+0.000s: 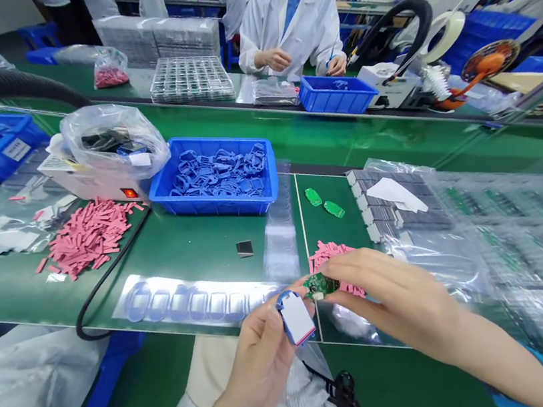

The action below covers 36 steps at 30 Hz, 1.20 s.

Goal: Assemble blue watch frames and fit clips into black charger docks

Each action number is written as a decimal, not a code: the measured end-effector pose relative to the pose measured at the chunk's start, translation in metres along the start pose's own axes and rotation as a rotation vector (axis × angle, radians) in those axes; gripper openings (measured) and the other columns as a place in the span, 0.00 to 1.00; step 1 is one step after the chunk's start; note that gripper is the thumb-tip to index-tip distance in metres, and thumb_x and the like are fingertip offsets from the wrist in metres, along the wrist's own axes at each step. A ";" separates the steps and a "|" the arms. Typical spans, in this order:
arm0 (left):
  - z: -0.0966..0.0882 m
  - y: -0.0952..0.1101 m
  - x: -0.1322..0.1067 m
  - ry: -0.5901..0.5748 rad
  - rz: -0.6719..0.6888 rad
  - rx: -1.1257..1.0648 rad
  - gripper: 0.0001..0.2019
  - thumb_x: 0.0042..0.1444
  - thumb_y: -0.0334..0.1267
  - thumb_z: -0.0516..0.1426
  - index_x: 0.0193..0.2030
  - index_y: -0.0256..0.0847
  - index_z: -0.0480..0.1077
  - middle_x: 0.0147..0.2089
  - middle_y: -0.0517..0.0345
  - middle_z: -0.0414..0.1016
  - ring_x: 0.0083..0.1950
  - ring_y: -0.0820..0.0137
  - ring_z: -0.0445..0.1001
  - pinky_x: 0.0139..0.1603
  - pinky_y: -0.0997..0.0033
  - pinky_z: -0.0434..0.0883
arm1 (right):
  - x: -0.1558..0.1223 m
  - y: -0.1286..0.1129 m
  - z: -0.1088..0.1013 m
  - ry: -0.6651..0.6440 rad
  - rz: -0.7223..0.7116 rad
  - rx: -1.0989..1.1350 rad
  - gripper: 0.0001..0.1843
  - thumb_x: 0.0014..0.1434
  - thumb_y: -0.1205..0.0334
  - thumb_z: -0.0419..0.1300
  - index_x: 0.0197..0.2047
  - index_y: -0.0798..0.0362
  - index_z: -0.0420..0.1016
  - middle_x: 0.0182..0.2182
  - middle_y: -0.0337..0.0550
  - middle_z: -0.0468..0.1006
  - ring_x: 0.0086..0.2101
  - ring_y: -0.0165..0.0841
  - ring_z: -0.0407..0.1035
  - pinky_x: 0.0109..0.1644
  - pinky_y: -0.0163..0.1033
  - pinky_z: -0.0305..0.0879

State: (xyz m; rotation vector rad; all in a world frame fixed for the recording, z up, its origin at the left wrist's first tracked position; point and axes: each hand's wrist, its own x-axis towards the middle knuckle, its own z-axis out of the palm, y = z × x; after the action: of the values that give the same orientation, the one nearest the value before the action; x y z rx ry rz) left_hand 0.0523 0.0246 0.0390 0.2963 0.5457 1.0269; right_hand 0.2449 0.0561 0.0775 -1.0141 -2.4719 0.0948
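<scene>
My left hand pinches a blue rubber frame with a white pad on it. My right hand holds a small green circuit board at its fingertips, a little to the right of that frame. The two are close together, and I cannot tell if they touch. Just beyond the board lies a small heap of pink foam strips. Two green oval parts lie further up the green bench.
A blue tray of blue frames, a large pink strip pile, a black cable and plastic-wrapped stacks occupy the bench. Beyond it, a co-worker in a white coat sits at another bench.
</scene>
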 end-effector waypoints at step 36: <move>-0.013 -0.004 -0.017 0.002 0.382 0.370 0.14 0.49 0.37 0.62 0.44 0.47 0.75 0.45 0.55 0.79 0.47 0.65 0.75 0.49 0.71 0.72 | 0.007 -0.066 -0.005 0.071 0.198 0.122 0.13 0.60 0.60 0.56 0.49 0.53 0.70 0.39 0.42 0.80 0.36 0.31 0.76 0.44 0.31 0.74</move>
State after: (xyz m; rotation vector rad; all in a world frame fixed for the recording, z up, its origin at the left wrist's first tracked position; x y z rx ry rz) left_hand 0.0407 0.0075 0.0316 0.7489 0.6975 1.2917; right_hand 0.2006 0.0125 0.0998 -1.1846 -2.2673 0.2639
